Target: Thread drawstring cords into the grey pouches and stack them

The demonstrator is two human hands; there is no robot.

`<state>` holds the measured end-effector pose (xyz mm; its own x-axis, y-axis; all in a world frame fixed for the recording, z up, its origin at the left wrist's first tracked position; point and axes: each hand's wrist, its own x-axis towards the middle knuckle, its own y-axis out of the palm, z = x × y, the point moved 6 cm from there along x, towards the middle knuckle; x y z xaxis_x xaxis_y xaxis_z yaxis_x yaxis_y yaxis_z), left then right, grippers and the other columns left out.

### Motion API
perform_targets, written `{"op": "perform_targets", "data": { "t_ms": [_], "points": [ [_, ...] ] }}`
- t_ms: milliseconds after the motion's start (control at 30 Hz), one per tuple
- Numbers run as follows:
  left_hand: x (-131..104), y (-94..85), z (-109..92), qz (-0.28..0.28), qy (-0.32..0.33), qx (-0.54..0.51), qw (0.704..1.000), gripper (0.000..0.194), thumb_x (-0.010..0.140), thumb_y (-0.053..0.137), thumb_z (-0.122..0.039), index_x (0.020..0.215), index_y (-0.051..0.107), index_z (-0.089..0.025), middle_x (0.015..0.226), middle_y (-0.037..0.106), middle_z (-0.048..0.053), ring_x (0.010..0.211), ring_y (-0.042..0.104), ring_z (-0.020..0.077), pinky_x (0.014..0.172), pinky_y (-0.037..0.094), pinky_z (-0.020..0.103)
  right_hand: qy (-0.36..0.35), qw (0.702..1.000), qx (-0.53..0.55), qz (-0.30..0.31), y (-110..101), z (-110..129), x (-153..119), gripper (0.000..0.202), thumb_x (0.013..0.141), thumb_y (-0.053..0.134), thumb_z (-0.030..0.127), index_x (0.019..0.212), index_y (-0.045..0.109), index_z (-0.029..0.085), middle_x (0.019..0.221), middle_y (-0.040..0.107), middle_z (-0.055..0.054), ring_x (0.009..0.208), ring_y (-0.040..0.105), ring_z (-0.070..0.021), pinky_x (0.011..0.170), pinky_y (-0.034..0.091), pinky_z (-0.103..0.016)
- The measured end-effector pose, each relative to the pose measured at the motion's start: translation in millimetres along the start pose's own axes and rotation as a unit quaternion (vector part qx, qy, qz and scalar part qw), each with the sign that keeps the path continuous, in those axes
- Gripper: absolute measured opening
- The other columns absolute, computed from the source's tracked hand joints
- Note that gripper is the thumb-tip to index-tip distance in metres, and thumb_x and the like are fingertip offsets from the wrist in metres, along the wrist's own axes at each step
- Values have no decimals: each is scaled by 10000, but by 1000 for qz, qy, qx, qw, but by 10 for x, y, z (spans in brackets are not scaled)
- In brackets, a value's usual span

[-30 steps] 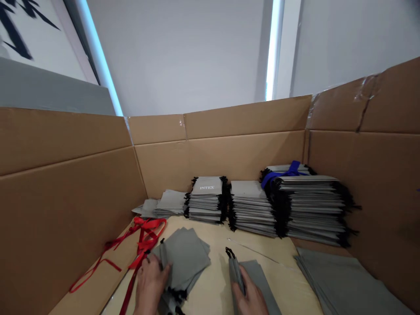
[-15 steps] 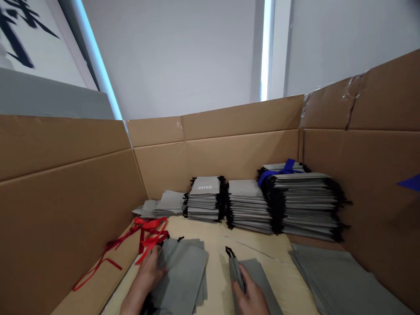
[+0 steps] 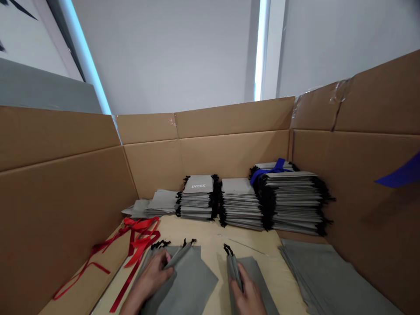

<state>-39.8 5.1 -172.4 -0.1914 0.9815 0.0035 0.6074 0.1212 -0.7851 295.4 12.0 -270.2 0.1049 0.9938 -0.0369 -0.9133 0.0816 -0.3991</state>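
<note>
My left hand (image 3: 155, 272) pinches the top edge of a grey pouch (image 3: 192, 280), one of several overlapping grey pouches with black cords at the lower middle. To the right, my right hand (image 3: 247, 291) is closed around a few grey pouches (image 3: 233, 267) held on edge, their black cord ends sticking up at the top. Beneath that hand lies another flat grey piece (image 3: 257, 273). Red ribbons (image 3: 141, 232) lie tangled just left of and beyond my left hand.
Stacks of grey pouches with black cords (image 3: 198, 201) (image 3: 243, 203) (image 3: 295, 203) line the back; a blue ribbon (image 3: 272, 170) lies over the right one. Flat grey pouches (image 3: 334, 280) lie at right. Cardboard walls (image 3: 229, 153) surround the tabletop. Blue material (image 3: 400, 175) shows at far right.
The pouch at my left hand has been lifted and fanned away from the others, showing more black cords. My right hand keeps its hold. The view has shifted slightly to the right.
</note>
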Motion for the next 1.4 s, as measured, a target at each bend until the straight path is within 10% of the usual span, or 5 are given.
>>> {"op": "perform_targets", "data": {
  "t_ms": [233,433,667,1033,1400],
  "points": [
    [-92,378,-264,28,67,-112,991,222,787,590,-392,946,508,-262,926,644,8,944,649,230,870,526,302,8,1000,-3,-14,-271,136,-48,609,920,610,535,1395,700,164,1364,765,-141,1329,685,-319,1038,552,-296],
    [-234,990,-462,47,-5,-247,968,683,754,716,-336,1383,479,-212,1393,690,167,1397,608,305,1121,500,375,39,997,-62,-36,-579,206,-86,622,953,555,499,1460,635,148,1339,762,-197,1235,731,-374,972,567,-361],
    [-408,1579,-728,63,17,-279,958,889,780,632,-480,1561,388,-132,1681,464,220,1581,430,328,1311,332,420,17,993,-108,32,-189,617,-170,596,952,450,243,1503,605,76,1272,778,-229,1191,754,-361,975,564,-393],
    [-540,1725,-732,4,-50,-326,944,865,828,486,-858,1383,613,-207,1547,630,185,1502,529,384,1263,422,505,20,995,-87,45,-20,636,-131,490,987,417,211,1407,651,116,1310,770,-190,1177,758,-318,961,557,-350],
    [-544,1651,-707,29,-44,-387,921,885,740,648,-860,1327,687,-199,1404,746,183,1378,657,385,1095,599,430,8,999,-48,25,61,468,-158,617,1067,320,514,1477,578,132,1384,732,-201,1232,735,-335,1000,560,-378]
  ]
}}
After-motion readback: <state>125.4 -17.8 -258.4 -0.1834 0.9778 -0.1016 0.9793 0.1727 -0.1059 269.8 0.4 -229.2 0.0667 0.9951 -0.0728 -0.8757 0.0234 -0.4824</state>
